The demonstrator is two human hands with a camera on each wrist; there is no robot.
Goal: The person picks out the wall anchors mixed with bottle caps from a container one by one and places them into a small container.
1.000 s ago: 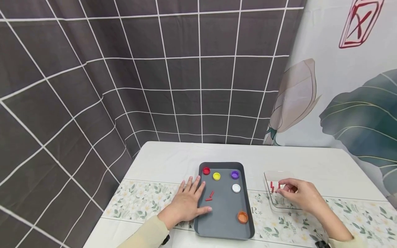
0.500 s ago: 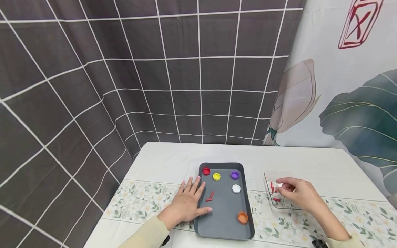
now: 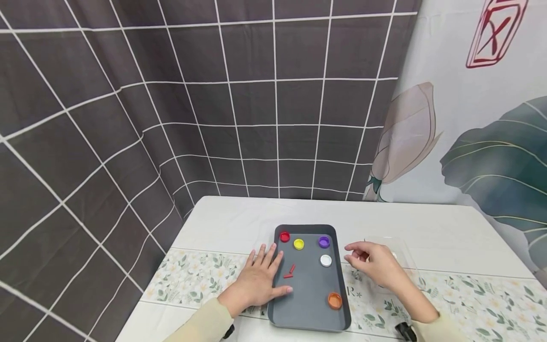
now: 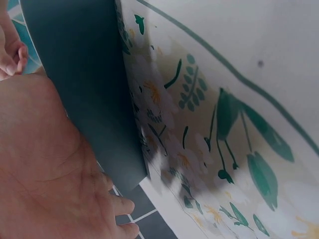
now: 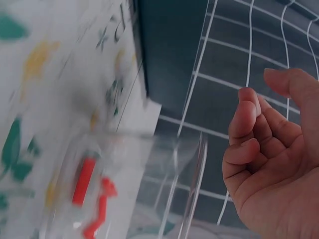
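Observation:
My left hand [image 3: 256,282] rests with fingers spread over the left rim of a dark grey tray [image 3: 307,316], thumb reaching inside. Two short red sticks [image 3: 288,276] lie on the tray beside that hand. My right hand [image 3: 380,266] hovers between the tray and a clear plastic box [image 3: 403,247], partly covering the box. In the right wrist view its fingers curl loosely, thumb and index fingertips are apart, and I see nothing held. Several red sticks [image 5: 83,181] lie in the box in that view; the head view hides them behind the hand.
On the tray stand a red cap [image 3: 284,236], a yellow cap [image 3: 298,244], a purple cap [image 3: 324,242], a white cap [image 3: 325,260] and an orange cap [image 3: 334,300]. A floral cloth [image 3: 192,273] covers the table. Dark gridded curtain [image 3: 256,142] hangs behind.
My right hand pinched a red stick at the box a second ago, then let it go there. It has since moved left toward the tray. The left hand has stayed put.

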